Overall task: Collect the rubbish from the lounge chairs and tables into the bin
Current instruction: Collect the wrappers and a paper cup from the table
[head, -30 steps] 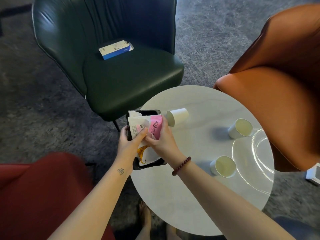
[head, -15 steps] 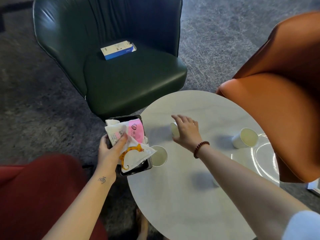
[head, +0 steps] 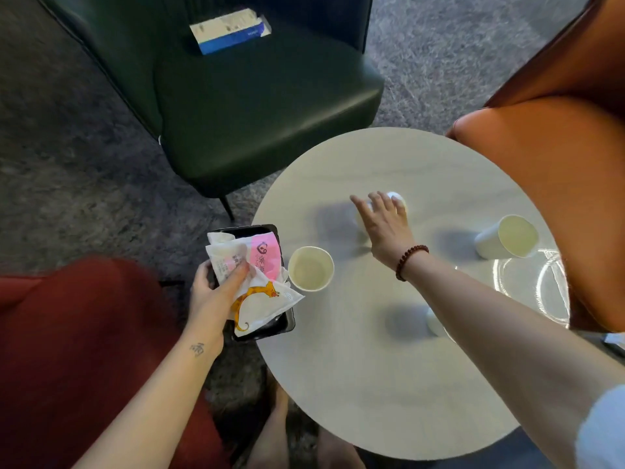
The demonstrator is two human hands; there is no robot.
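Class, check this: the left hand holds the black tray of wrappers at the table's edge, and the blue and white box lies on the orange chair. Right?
Not quite. The head view shows the blue and white box on the dark green chair, not the orange chair. The left hand does hold the black tray of wrappers at the table edge.

near half of round white marble table (head: pixel 355 384) clear | white paper cups (head: pixel 310 269) (head: pixel 506 236) obstruct far half | orange leather chair (head: pixel 554 184) walls right

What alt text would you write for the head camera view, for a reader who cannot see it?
Over a round pale marble-look table, the right hand reaches for a tipped white paper cup while the left hand grips a black plastic tray stuffed with wrappers. Three more white paper cups sit on the table; a blue-and-white carton lies on the dark green leather chair.
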